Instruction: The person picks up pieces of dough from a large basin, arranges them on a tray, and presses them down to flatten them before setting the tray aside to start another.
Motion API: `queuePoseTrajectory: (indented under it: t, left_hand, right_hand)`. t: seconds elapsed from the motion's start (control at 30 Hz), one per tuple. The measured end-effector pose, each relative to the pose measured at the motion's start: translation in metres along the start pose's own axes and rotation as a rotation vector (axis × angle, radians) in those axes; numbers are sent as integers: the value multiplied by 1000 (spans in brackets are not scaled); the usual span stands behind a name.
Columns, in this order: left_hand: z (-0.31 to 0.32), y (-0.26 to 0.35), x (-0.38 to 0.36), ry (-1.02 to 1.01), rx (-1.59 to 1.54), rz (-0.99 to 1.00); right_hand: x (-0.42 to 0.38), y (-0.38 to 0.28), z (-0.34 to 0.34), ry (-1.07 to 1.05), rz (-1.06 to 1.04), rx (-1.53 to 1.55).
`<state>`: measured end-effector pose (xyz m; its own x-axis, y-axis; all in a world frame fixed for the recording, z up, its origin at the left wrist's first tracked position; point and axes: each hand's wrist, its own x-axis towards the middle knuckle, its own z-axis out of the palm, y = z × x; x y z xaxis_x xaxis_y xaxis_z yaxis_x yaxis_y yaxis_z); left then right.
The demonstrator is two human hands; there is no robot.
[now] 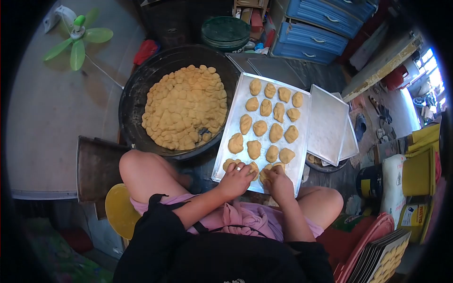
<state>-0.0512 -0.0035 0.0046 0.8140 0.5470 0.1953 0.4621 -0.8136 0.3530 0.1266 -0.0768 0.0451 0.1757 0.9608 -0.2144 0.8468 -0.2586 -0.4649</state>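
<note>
A metal baking tray (222, 160) lies tilted across my lap, with rows of rough tan dough pieces (260, 128) spread over it. At its near edge my left hand (236, 181) has its fingers bent over pieces of dough (231, 163); a ring shows on one finger. Close beside it, my right hand (279, 183) curls its fingers onto another dough piece (266, 170). Both hands partly cover the nearest row. Left of the tray stands a wide black basin (128, 101) holding a large heap of dough lumps (186, 104).
Flat metal trays (329, 122) rest on a round container at the right. Behind are a green-lidded bucket (225, 33) and blue drawers (309, 40). A green-bladed fan (78, 35) is at upper left. Stacked trays of dough (389, 259) lean at lower right.
</note>
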Motion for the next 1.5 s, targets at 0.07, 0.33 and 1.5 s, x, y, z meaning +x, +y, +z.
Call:
queuePoseTrajectory:
  t: [0.07,0.33,1.5]
  left_hand:
    - [0,-1,-1,55,-15,29]
    - [-33,-16,-5,64,-121,-218]
    - [-20,-67,44,121,-422,-421]
  right_hand:
    - [-1,7,-4,72,-11,93]
    - [-5,33,-24,80,214,143]
    - [45,49,-36,171,284,108]
